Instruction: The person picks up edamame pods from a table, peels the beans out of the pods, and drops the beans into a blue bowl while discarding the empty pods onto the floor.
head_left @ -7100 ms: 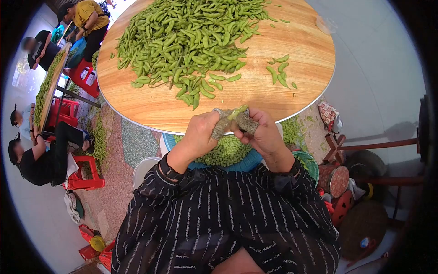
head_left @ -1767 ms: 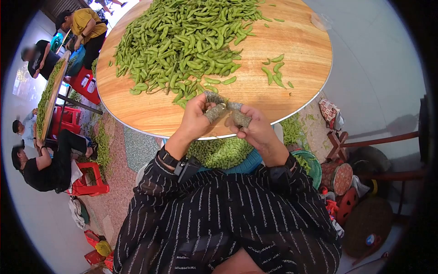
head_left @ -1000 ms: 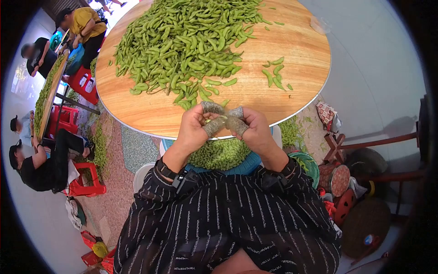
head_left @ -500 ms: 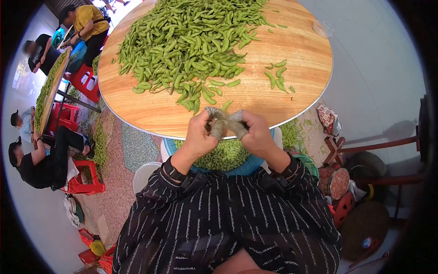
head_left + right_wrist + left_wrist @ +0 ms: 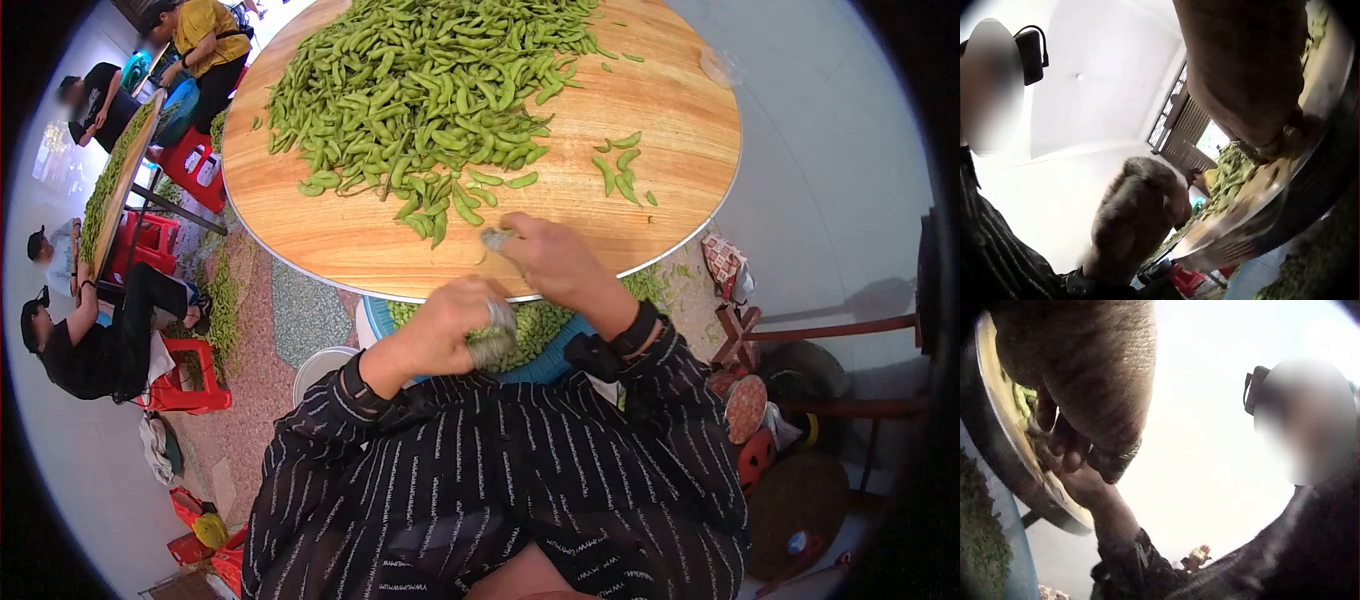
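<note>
Green pods (image 5: 430, 100) lie heaped on the round wooden table (image 5: 350, 245), with a small group to the right. My left hand (image 5: 450, 325) is over the blue basin (image 5: 375, 318) of shelled green beans (image 5: 540, 325), its fingers curled, thumb and finger wrapped in grey-green coverings. Whether it holds anything is hidden. Above the near table edge is my right hand (image 5: 565, 265), its covered fingertips close to the front pods; blur hides what is between them. The hands are apart. The left wrist view shows the left hand (image 5: 1091, 369) large, its fingers bent.
A white bucket (image 5: 322, 370) stands left of the basin. Further left, several people sit or stand around another pod-covered table (image 5: 118, 185) with red stools (image 5: 190, 375). Pods litter the floor (image 5: 225, 300). On the right are a wooden stand (image 5: 735, 335) and a patterned bag (image 5: 722, 262).
The hands, together at the table edge before, have parted. The left has moved down over the basin, and the right has moved up toward the pods. The pod beyond the fingertips no longer shows there.
</note>
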The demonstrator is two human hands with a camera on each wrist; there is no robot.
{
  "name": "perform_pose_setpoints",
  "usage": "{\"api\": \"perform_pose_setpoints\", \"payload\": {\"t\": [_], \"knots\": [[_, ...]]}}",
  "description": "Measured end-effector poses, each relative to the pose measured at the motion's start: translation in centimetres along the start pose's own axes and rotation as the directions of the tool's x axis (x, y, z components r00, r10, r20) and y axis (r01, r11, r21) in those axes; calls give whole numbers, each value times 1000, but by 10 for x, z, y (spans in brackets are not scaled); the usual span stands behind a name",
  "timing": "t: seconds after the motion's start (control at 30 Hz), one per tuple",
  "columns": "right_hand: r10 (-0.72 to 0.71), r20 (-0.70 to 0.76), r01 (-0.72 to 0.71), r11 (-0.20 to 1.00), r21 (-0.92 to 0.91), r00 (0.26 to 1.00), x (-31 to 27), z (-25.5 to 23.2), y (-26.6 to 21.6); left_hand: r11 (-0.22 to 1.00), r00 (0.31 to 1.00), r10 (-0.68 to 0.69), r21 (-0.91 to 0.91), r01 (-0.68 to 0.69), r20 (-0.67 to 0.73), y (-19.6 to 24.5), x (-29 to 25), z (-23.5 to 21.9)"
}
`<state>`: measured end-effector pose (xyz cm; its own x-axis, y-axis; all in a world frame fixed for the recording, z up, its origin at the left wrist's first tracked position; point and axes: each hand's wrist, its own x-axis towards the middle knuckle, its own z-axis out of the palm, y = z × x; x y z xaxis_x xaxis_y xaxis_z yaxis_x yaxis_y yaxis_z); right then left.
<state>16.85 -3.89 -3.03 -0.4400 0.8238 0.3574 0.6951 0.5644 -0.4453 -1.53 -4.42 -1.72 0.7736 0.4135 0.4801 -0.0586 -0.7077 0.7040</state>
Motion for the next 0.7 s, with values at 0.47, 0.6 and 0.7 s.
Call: {"api": "perform_pose_setpoints", "payload": {"t": [0.47, 0.6, 0.7], "knots": [[489, -326, -397, 864, 310, 809, -58, -49, 20, 576, 882, -412, 684, 447, -229, -58, 41, -28], [661, -131, -370, 560, 741, 739, -47, -27, -13, 782, 820, -440, 293, 550, -366, -68, 20, -35], [633, 34, -330, 356, 874, 773, -32, -14, -25, 715, 665, -688, -434, 548, -292, -50, 13, -44]]}}
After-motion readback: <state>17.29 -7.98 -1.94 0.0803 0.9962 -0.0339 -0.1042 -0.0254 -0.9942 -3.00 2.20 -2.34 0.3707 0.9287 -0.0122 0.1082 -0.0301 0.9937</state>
